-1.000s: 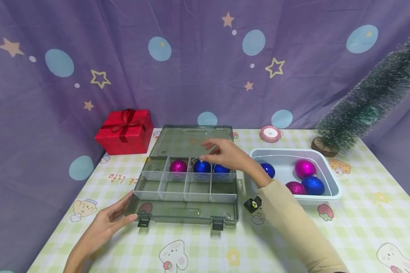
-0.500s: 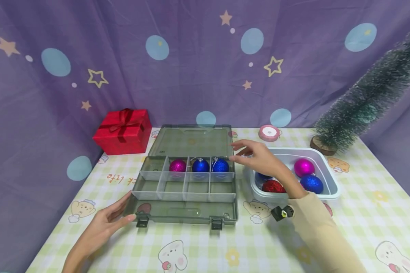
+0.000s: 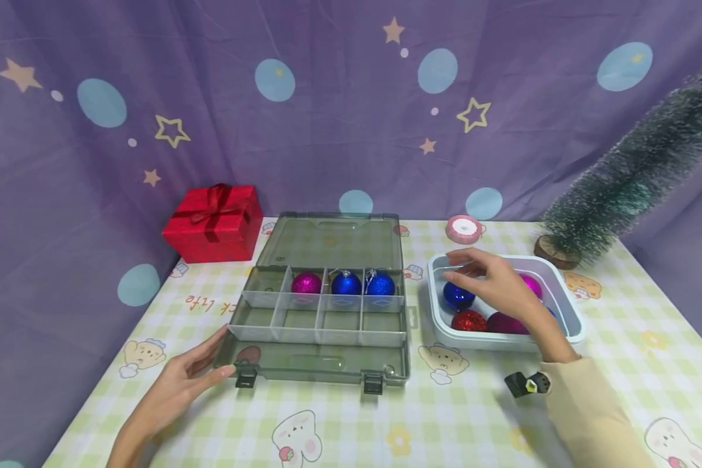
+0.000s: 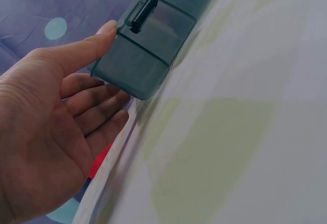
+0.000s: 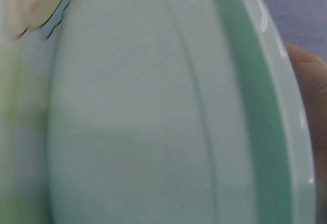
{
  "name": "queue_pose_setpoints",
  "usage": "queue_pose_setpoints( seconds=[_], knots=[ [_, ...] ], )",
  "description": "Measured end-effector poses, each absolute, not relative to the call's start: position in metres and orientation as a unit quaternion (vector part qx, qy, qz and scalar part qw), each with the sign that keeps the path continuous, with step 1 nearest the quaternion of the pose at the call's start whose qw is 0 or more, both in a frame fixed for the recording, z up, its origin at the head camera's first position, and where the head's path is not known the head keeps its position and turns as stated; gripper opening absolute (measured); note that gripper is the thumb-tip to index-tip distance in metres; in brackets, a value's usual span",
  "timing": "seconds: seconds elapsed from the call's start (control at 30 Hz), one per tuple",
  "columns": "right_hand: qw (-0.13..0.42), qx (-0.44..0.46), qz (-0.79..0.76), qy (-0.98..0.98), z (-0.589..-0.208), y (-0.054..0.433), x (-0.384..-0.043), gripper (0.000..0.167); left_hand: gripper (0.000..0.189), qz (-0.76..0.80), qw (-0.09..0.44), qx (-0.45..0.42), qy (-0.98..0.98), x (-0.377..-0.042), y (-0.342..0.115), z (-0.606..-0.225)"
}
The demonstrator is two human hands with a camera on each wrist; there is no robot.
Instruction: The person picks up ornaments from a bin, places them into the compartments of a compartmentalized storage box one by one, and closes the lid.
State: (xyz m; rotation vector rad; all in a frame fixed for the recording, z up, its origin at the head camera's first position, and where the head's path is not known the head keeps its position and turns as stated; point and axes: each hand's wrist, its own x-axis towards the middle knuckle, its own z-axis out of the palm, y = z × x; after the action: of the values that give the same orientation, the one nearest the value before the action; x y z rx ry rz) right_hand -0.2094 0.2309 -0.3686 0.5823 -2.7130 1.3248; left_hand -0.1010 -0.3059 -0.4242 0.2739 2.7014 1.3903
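My left hand [image 3: 178,383] holds the front left corner of a grey see-through compartment box [image 3: 310,374], thumb on the front edge and fingers along the side. In the left wrist view that thumb [image 4: 87,50] touches the box near its black latch. The lid lies back. In the far row sit a glittery pink bauble [image 3: 306,284], a shiny blue bauble [image 3: 346,284] and a glittery blue bauble [image 3: 380,284]. My right hand [image 3: 497,283] hovers over a white plastic tub [image 3: 435,325], fingers loosely bent and holding nothing. Below are a blue bauble [image 3: 457,297], a red bauble [image 3: 469,320] and others partly hidden.
A red gift box [image 3: 213,224] stands at the back left. At the back are a pink ribbon roll [image 3: 464,229] and a small frosted tree [image 3: 608,188] on a wooden base. A checked cloth [image 3: 351,429] covers the table before a purple curtain [image 3: 339,149].
My right hand has moved right, away from the blue baubles in the compartment box and over the white tub. My left hand stays at the box corner.
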Motion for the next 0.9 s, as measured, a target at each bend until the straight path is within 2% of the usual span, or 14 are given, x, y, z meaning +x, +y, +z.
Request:
queue_pose_setpoints(
  seconds=[0.3,0.9],
  knots=[
    [0.034,0.177,0.403,-0.897,-0.381,0.254,-0.205,0.042,0.071,0.456,0.043,0.094,0.884,-0.101,-0.306,-0.424],
    [-0.026,0.209,0.372,-0.904,-0.4,0.259,-0.21,0.049,0.071,0.464,0.043,0.09,0.88,-0.1,-0.304,-0.423]
  ],
)
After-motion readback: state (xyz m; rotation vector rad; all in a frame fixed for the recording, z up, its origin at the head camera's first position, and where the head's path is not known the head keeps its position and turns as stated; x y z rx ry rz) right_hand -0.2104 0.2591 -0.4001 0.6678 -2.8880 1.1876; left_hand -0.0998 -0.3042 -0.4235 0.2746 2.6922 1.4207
